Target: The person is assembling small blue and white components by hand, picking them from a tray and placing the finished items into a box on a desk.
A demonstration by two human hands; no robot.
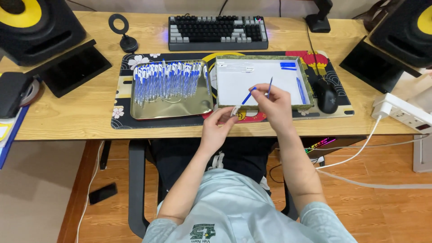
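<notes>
My left hand (219, 127) holds a white pen barrel (235, 110) with a blue tip that points up toward the box. My right hand (273, 101) pinches a thin blue refill (269, 87) upright, just above the front rim of a white-lined box (219, 85). The box holds a few blue pen parts (300, 90) at its right side and blue caps (288, 66) near the back. To the left, a metal tray (171, 109) carries a row of several blue-and-white pens (167, 80). Both stand on a patterned desk mat (121, 108).
A keyboard (218, 32) lies behind the mat and a black mouse (325, 95) beside the box. Speakers (36, 27) stand at both back corners. A small ring stand (122, 31), a dark tablet (74, 67) and a white power strip (402, 112) are on the wooden desk (67, 112).
</notes>
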